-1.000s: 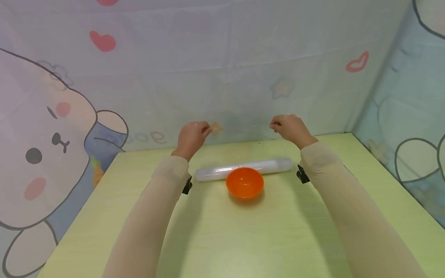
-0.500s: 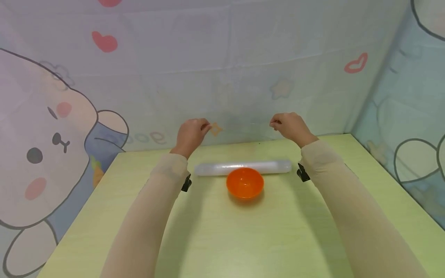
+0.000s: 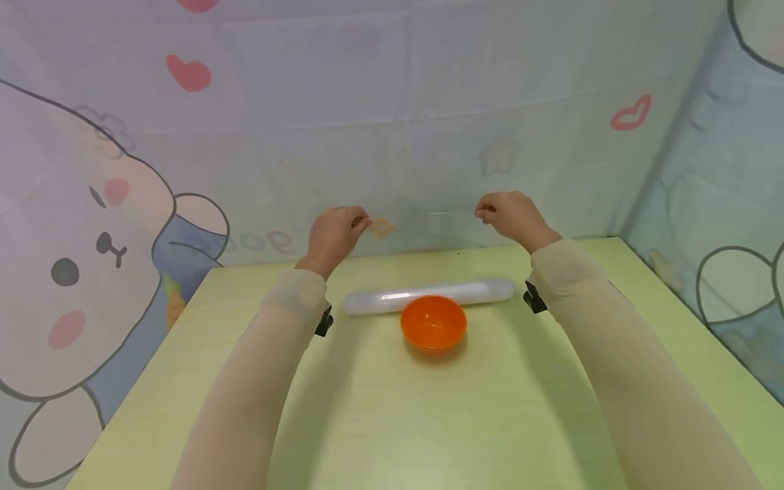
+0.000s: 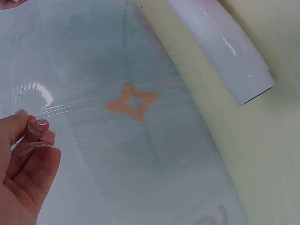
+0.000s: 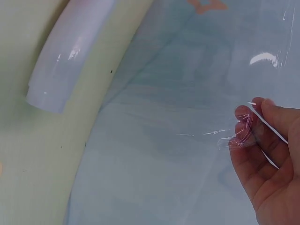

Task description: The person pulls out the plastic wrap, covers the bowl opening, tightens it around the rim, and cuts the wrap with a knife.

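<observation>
Above the far side of the pale yellow-green, faintly grained tabletop (image 3: pixel 429 422), a sheet of clear plastic film (image 4: pixel 56 108) stretches between two bare hands set well apart. The left hand (image 3: pixel 333 238) pinches one part of it and the right hand (image 3: pixel 514 216) another, fingertips curled inward. The film is thin and glossy — fine creases fan out from each pinch, and bright streaks of glare cross it. Whether it runs unbroken to the roll (image 3: pixel 373 301) cannot be told. That roll, a long, smooth, whitish cylinder with a shiny skin, lies crosswise on the tabletop, lower than the hands.

Just on the near side of it stands an orange bowl (image 3: pixel 433 341), round, upright and glossy, its smooth inside showing a small glint near the bottom. It overlaps the roll in the head view; contact is unclear. Behind hangs a lightly creased backdrop (image 3: pixel 429 82) — printed with hearts, a star and a cartoon animal.
</observation>
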